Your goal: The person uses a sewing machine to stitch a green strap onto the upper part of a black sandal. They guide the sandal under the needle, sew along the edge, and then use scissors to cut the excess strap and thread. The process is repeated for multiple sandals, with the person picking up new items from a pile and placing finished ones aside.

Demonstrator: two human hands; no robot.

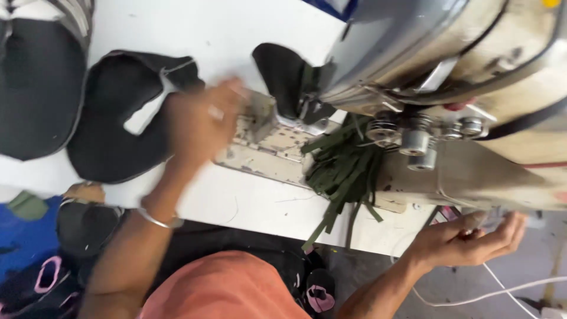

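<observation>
The left hand point(198, 127) is stretched over the white desk point(248, 204), blurred by motion, with its fingers point(227, 97) curled loosely above the worn metal plate point(266, 145) of the sewing machine point(449, 77). Whether those fingers pinch anything I cannot tell. A thin metal bangle point(156, 220) sits on that wrist.

Just left of the hand lies a curved black fabric piece point(112, 127) with a pale edge, flat on the desk. Another black fabric piece point(283, 74) stands under the machine head, at the needle area, which is hard to make out. A bundle of dark green strips point(342, 171) hangs from the machine's front, between the plate and the silver tension knobs point(416, 142), spilling over the desk edge.

The right hand point(466, 239) is held palm up below the machine arm, off the desk, fingers half open and slack; something small may lie in the palm, too unclear to name. A white cable point(502, 292) runs along the floor beneath it.

At the top left a large black cushion-like shape point(38, 82) is cut off by the frame. Below the desk edge, blue cloth point(26, 236) and more black pieces with pink trim point(322, 295) are partly hidden by the person's orange garment point(227, 286).
</observation>
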